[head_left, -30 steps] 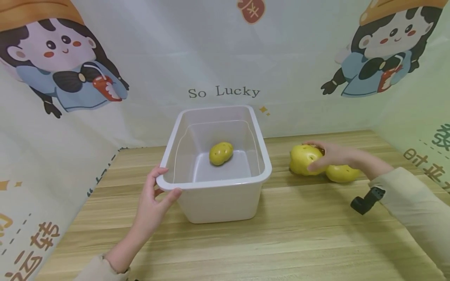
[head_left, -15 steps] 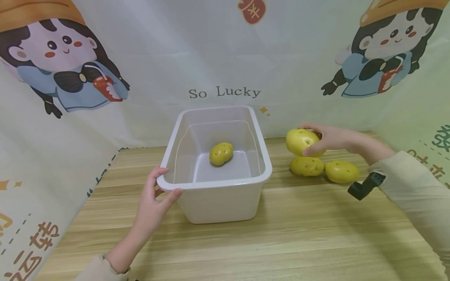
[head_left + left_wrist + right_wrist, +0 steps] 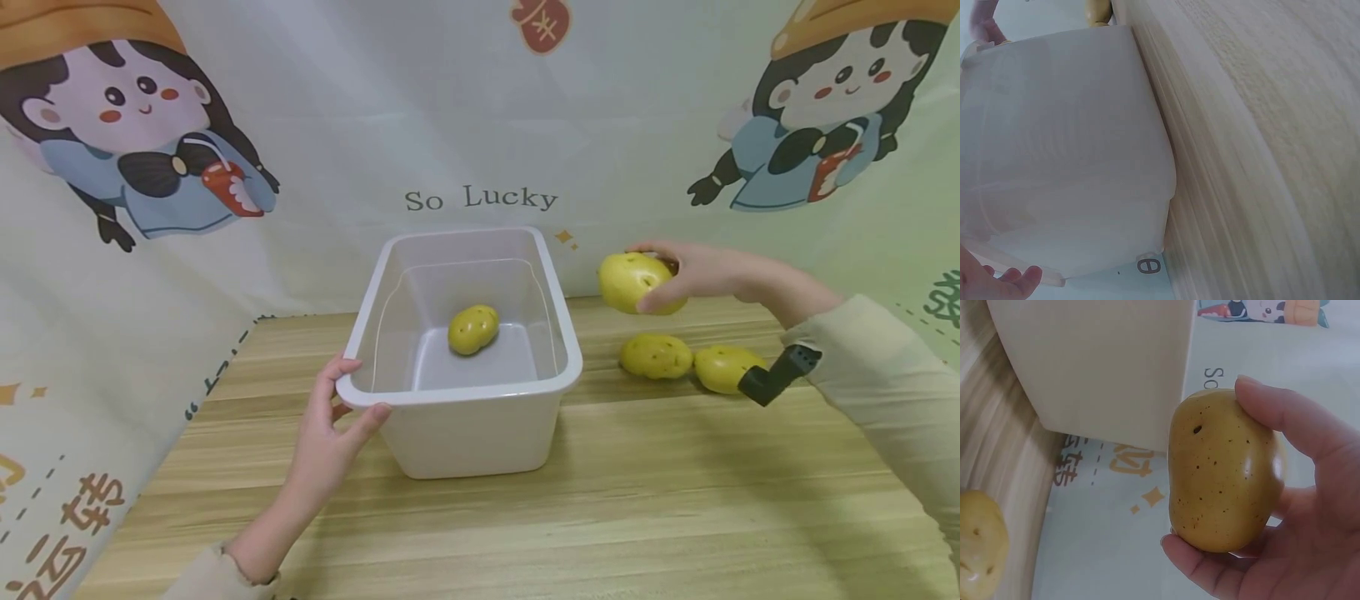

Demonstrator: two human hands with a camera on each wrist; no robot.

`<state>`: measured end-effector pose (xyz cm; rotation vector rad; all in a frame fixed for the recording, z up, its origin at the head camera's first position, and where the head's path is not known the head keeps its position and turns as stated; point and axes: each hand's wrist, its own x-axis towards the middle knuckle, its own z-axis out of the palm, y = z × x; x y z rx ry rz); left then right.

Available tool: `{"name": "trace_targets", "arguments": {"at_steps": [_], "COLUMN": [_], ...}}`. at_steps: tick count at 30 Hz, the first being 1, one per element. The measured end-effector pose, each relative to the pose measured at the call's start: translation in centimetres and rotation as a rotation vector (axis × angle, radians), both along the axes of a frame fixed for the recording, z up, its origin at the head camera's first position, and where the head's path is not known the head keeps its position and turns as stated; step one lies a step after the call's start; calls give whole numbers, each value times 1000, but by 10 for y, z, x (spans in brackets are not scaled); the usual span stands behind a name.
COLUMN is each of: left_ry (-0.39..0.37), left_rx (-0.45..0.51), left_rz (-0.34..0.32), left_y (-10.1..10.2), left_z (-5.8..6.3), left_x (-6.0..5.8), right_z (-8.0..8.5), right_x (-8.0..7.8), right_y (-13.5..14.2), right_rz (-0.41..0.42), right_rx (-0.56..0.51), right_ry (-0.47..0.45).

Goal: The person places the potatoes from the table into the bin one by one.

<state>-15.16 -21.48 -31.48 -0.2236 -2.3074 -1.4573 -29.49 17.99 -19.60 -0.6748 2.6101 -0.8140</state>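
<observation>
A yellow potato [image 3: 630, 282] is held off the table by my right hand [image 3: 701, 271], its thumb on one side and fingers on the other. The right wrist view shows this potato [image 3: 1225, 469] with dark specks and a small pit. My left hand [image 3: 326, 433] grips the near left corner of the white plastic bin [image 3: 472, 433], thumb outside the front wall. Inside the bin one potato [image 3: 473, 328] lies on the floor. Two more potatoes rest on the table under my right hand: one potato [image 3: 656, 356] on the left, another potato [image 3: 723, 368] touching or nearly touching it.
The wood-grain table [image 3: 637, 500] runs back to a printed cloth backdrop [image 3: 480, 125] close behind the bin. A black wrist camera mount [image 3: 780, 375] juts from my right sleeve, partly in front of the right-hand potato.
My right hand has lifted one potato off the table, raising it and moving slightly left. A potato behind it has come into view. My left hand stays on the bin's corner.
</observation>
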Motion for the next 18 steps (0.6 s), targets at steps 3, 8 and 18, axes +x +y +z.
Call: {"name": "trace_targets", "arguments": {"at_steps": [3, 8, 18], "left_ry": [4, 7, 9], "left_rx": [5, 10, 7], "left_rz": [-3, -7, 2], "left_y": [0, 0, 0], "left_z": [0, -1, -1], "left_x": [0, 0, -1], "right_z": [5, 12, 25], "right_x": [0, -1, -1], "right_y": [-4, -12, -28], "right_rz": [8, 17, 26], "right_rx": [-3, 0, 9], "right_ry": [2, 17, 18]}}
